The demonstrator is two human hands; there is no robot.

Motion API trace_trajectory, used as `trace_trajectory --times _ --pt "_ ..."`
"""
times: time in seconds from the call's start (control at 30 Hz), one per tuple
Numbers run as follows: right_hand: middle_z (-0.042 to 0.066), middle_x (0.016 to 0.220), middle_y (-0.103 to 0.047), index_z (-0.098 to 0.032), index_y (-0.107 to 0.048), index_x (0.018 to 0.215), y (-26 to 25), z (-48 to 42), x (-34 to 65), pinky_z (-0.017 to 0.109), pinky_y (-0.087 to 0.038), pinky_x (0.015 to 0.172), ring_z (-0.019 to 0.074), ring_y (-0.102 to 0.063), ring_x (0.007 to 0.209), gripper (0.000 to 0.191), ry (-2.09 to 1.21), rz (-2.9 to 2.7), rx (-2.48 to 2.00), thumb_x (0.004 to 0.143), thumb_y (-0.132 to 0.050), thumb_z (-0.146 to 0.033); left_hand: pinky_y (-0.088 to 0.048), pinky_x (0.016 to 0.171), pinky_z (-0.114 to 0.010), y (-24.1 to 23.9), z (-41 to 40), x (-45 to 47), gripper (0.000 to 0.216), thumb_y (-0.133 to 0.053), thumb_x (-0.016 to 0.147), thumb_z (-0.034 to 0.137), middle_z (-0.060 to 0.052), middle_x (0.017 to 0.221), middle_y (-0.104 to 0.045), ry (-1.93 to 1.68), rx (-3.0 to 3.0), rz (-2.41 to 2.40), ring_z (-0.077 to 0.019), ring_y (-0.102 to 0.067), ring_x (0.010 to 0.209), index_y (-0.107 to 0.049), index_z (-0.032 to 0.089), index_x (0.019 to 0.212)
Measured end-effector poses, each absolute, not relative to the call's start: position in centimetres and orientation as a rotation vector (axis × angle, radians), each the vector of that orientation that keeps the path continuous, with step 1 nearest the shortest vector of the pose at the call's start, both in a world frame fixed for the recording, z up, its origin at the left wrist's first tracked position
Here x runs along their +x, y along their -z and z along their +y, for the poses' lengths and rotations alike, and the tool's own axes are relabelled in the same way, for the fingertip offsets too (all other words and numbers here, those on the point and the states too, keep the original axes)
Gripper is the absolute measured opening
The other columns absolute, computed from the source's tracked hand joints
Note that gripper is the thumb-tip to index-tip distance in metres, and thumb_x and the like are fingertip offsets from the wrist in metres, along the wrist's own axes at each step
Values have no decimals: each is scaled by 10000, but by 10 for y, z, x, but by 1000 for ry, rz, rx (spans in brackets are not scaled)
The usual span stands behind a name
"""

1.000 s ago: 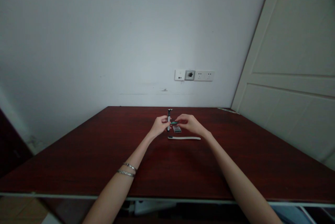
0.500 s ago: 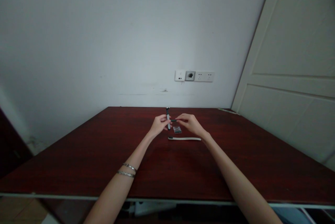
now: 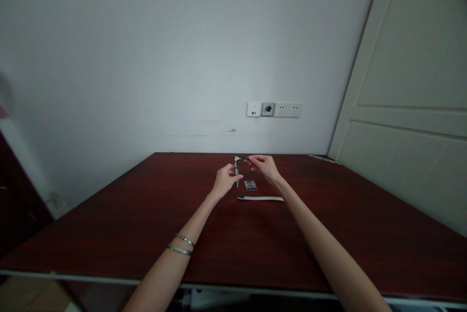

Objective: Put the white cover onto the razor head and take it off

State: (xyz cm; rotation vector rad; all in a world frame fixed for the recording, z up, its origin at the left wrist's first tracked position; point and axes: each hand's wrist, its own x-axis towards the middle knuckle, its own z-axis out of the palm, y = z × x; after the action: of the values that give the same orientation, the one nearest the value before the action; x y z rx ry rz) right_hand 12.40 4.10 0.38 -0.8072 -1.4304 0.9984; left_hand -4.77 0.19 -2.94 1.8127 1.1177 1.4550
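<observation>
Left hand [image 3: 225,181] pinched our slim, light, stiff razor handle [image 3: 237,174] upright mid-shaft near the counter's [image 3: 109,224] far edge, while right hand [image 3: 264,166] nipped its small, seemingly fiddly head [image 3: 243,159].

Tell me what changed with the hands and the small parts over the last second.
The right hand lifted its small dark piece from mid-handle to the top of the razor handle, held upright by the left hand. The white strip and small packet stayed put.

Dim, soft, edges perhaps bowed
</observation>
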Motion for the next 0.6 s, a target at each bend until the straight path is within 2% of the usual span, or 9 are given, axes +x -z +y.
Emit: trace_trajectory --times 0.27,0.6 --pt "55 674 -671 -115 -699 740 -3 30 122 208 -506 481 126 -591 592 349 -1067 -1371 -793 567 -750 -414 -406 570 -201 40 -4 -40 212 -685 687 301 10 707 -653 -1369 2119 1309 -125 -604 623 -566 175 810" --pt "50 655 -669 -112 -703 751 -4 27 118 208 -482 483 119 -582 563 368 -1040 -1400 -776 586 -728 -440 -366 575 -203 39 -11 -34 228 -685 688 352 13 704 -641 -1323 2176 1514 -125 -586 630 -557 199 798"
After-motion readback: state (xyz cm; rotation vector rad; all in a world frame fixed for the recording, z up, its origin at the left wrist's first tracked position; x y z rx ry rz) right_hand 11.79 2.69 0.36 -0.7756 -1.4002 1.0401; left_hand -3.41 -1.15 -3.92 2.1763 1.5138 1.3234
